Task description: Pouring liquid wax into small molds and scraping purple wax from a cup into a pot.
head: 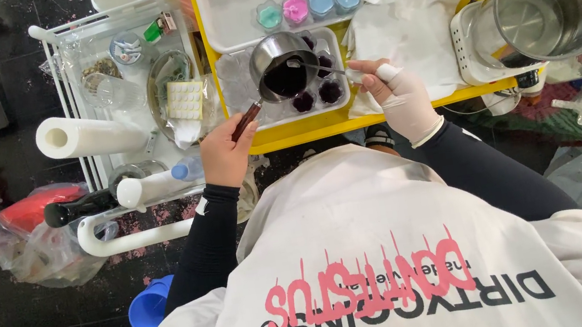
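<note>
Steel saucepan (281, 66) of dark purple liquid, handle gripped by bare left hand (225, 153); gloved right hand (398, 94) gripping thin metal stirrer (316, 68).

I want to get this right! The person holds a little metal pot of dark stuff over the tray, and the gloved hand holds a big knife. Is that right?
Not quite. In the head view the gloved right hand holds a thin spoon, not a big knife. The left hand does hold the little metal pot over the tray.

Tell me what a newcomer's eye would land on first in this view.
At the centre, the left hand holds a small steel saucepan of dark purple liquid over a clear mould tray, while the gloved right hand holds a spoon reaching into the pan. Above it sits a row of pastel flower-shaped pieces, and at the upper right a large steel pot.
</note>
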